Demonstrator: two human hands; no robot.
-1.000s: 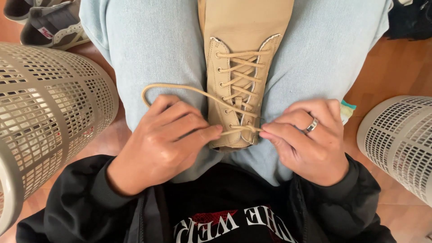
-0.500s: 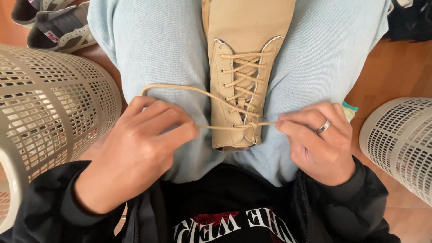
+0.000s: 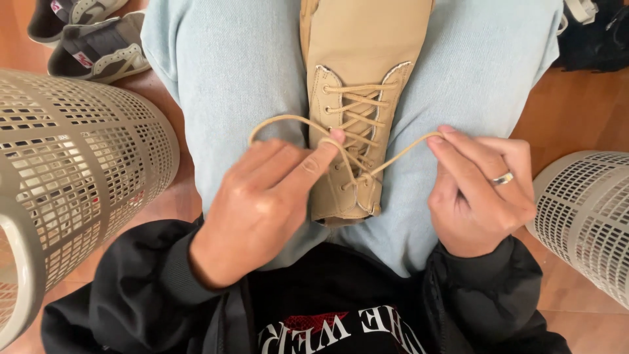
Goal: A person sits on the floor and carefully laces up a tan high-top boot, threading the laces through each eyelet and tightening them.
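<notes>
A tan lace-up boot (image 3: 367, 59) lies on my lap between my light blue jeans (image 3: 229, 72), its open top toward me. My left hand (image 3: 262, 203) pinches a loop of the tan lace (image 3: 288, 121) against the boot's upper eyelets. My right hand (image 3: 481, 190), with a ring on one finger, pulls the other lace end out to the right of the boot. Both lace strands meet at a crossing near the boot's top edge.
A beige perforated plastic basket (image 3: 72, 177) stands at my left, another one (image 3: 586, 210) at my right. Grey sneakers (image 3: 98, 49) lie on the wooden floor at the top left. A dark bag (image 3: 599, 33) sits at the top right.
Both hands have moved apart and upward, drawing the lace ends away from the boot's top. The right hand's strand is now pulled out taut to the right.
</notes>
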